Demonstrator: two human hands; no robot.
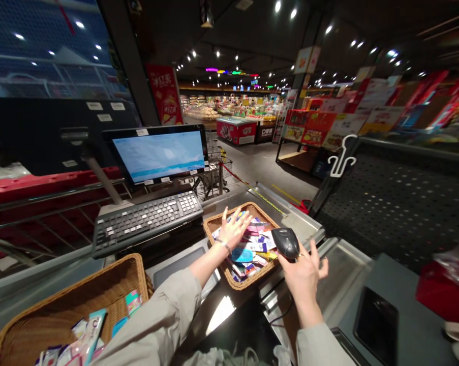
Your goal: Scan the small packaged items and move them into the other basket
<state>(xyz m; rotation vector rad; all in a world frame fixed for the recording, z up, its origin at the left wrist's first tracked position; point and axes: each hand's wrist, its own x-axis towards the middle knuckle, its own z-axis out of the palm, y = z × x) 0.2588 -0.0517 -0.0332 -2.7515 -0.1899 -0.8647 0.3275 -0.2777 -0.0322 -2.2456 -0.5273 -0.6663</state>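
My left hand (234, 230) is over a wicker basket (234, 285) full of small packets, with its fingers spread; whether the fingertips touch the packets is hard to tell. A blue packet (242, 255) lies among white, pink and yellow ones just below that hand. At the basket's right side, my right hand (304, 274) grips a black barcode scanner (285, 242), its head over the basket's edge. Some fingers of this hand stick out to the right. A second, larger wicker basket (138, 267) stands at the lower left, with several packets and a light blue tube-like pack (95, 330) in it.
A keyboard (149, 218) and a lit monitor (160, 155) stand to the left of the near basket. A phone-like black device (377, 323) lies on the right counter, near a red object (445, 292). A white hanger (342, 155) hangs on the perforated panel (397, 203).
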